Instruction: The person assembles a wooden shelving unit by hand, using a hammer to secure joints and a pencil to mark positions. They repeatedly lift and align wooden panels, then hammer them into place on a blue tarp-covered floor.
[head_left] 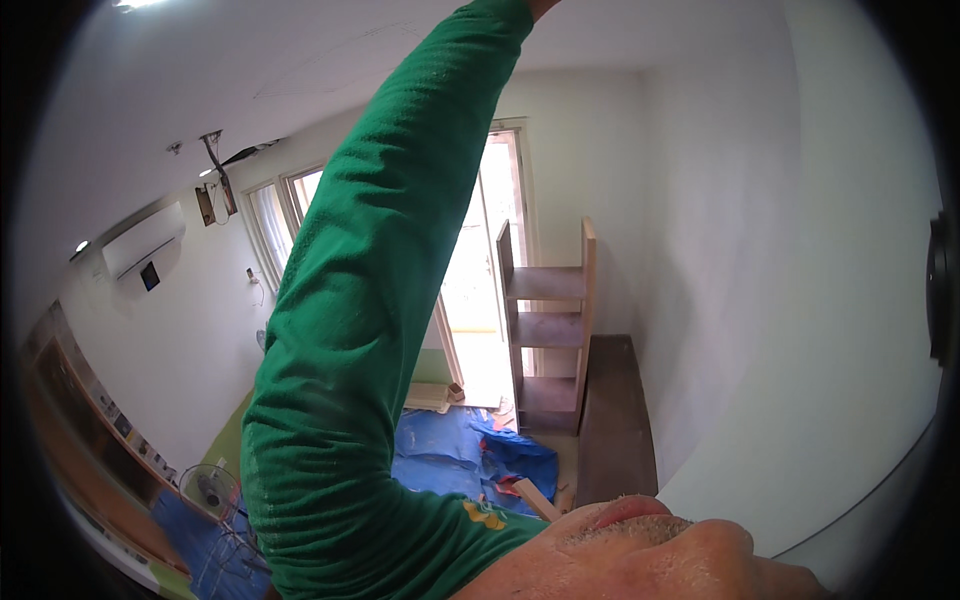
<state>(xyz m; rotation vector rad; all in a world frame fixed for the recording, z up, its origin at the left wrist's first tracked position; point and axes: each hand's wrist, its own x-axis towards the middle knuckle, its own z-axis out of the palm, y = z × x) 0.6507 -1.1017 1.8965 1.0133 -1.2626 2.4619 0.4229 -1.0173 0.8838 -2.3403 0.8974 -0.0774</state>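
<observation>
A raised arm in a green long sleeve (345,280) fills the middle of the head view. From the sharply bent elbow at the lower left, the forearm climbs toward the ceiling. Only a sliver of bare skin (543,8) shows past the cuff, at the upper edge. The hand itself lies outside the picture, so its fingers and anything in them are hidden. A yellow mark (484,515) sits on the green shirt near the shoulder. Whether this is a left or a right arm, I cannot tell. No other hand shows.
An upright shelf unit (548,330) stands by a bright glass door, beside a long dark brown board (618,420). Blue sheeting (440,440) and a wood piece (537,498) lie on the floor. A fan (210,490) is at lower left; an air conditioner (145,240) hangs above.
</observation>
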